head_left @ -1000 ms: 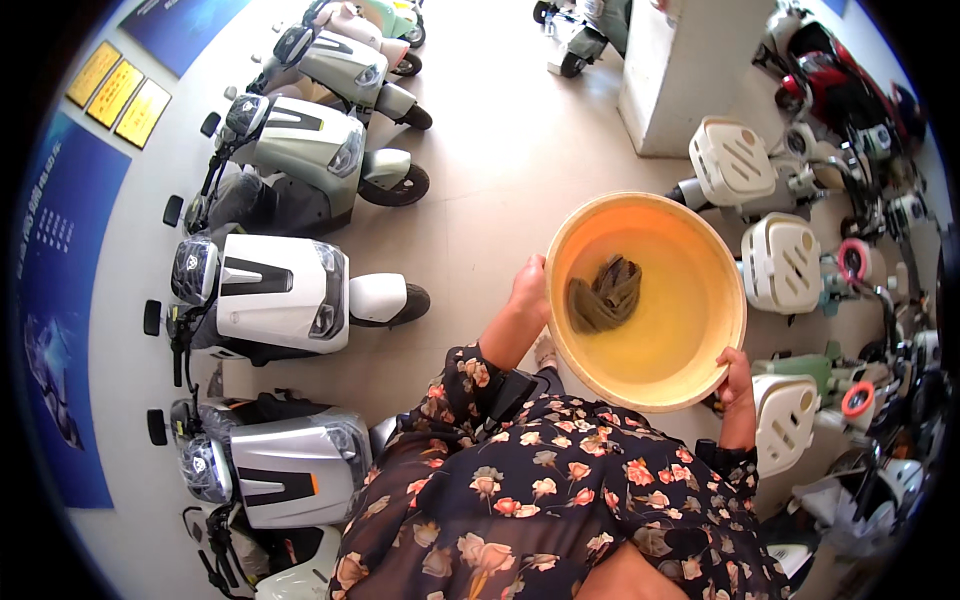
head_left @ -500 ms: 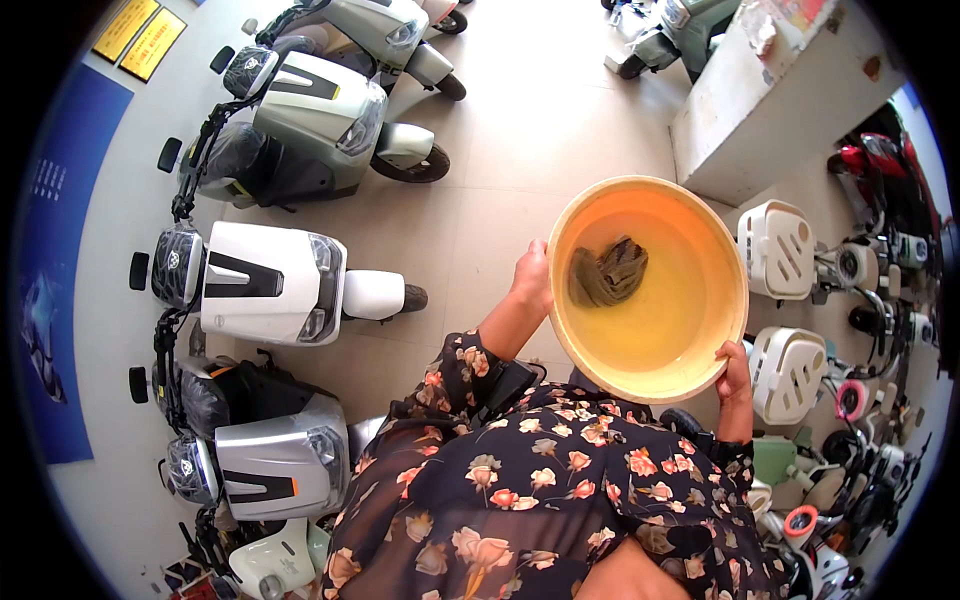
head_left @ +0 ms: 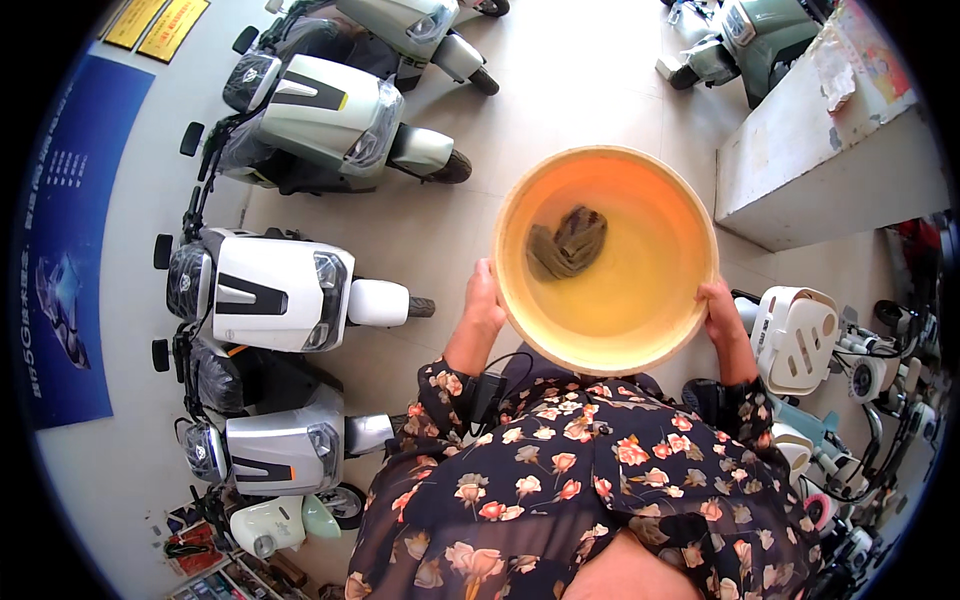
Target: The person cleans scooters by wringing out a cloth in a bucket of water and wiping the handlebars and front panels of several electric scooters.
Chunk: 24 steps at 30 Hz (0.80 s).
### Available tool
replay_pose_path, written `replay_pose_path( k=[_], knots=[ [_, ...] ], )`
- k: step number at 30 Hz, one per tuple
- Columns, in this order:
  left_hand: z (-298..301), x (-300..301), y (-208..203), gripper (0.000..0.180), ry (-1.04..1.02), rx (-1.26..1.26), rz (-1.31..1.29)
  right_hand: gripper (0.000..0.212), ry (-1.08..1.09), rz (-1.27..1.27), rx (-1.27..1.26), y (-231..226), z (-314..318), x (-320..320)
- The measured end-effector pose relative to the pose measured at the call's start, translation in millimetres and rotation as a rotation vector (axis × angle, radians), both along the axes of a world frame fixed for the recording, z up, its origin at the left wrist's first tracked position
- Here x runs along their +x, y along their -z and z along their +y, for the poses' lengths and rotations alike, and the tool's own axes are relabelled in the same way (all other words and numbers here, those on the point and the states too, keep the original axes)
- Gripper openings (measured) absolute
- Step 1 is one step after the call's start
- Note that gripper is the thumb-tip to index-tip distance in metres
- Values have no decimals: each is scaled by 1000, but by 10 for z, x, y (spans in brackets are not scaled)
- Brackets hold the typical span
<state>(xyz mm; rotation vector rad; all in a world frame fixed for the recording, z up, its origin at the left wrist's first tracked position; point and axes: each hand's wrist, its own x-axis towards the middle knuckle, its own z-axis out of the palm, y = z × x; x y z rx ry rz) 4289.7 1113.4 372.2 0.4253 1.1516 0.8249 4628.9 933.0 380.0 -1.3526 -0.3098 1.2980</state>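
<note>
Between my two hands I carry a round yellow-orange plastic basin (head_left: 650, 357) in front of my body. My left hand (head_left: 484, 296) grips its left rim, and my right hand (head_left: 718, 308) grips the rim on the right; the fingers of both are partly hidden by the basin. Water stands in the bottom. A crumpled dark grey-brown cloth (head_left: 568, 245) lies in it, toward the left wall of the basin.
Electric scooters line the left side, among them a white one (head_left: 275, 290), a silver one (head_left: 280, 450) and a grey-green one (head_left: 320, 110). A white box-like counter (head_left: 820, 190) stands ahead right. Bikes with a cream basket (head_left: 795, 340) crowd the right. Tiled floor (head_left: 440, 220) runs ahead.
My view has swung to the right and ahead, bringing the counter nearer. The basin, still held in both hands, now sits further left and higher in view. My right hand has slid up in view along with it.
</note>
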Motion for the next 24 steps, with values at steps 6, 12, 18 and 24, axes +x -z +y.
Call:
replay_pose_path(
  k=[6, 12, 18, 24],
  knots=[
    [751, 42, 204, 36, -26, -45, -70, 48, -81, 41, -25, 282, 888, 294],
    [860, -41, 433, 38, -27, -114, -78, 50, -127, 60, -134, 492, 1015, 234],
    [2413, 163, 663, 40, -52, -240, -150, 59, -96, 82, -137, 577, 2517, 350],
    [3261, 261, 714, 38, -214, -607, -186, 59, -103, 89, -97, 691, 3377, 447]
  ],
)
